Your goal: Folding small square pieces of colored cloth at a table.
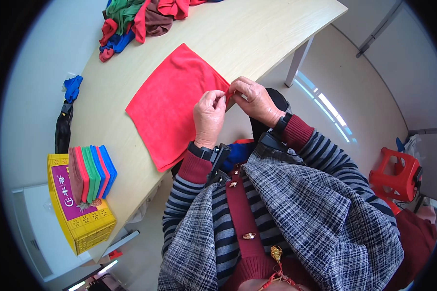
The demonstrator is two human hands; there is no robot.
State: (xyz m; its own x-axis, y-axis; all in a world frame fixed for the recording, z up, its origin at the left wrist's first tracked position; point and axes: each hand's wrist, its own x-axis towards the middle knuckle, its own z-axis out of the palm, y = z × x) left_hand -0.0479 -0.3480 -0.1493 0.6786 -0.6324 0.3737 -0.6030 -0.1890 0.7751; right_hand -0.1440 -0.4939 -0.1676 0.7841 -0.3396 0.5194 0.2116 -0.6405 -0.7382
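A red cloth point(172, 104) lies spread on the pale wooden table, one side running along the front edge. Its right-hand corner is lifted a little at the edge, where both hands meet. My left hand point(210, 116) pinches the cloth near that corner between thumb and forefinger. Close beside it, my right hand point(255, 101) is closed on the same corner with its fingertips. The fingers of the two hands nearly touch, and a small fold of red shows between them.
A heap of crumpled red, green, brown and blue cloths point(145, 19) lies at the far left. Folded cloths point(93, 172) stand in a row by a yellow box point(94, 228) at the table's left. A red plastic stool point(395, 174) stands on the floor to the right.
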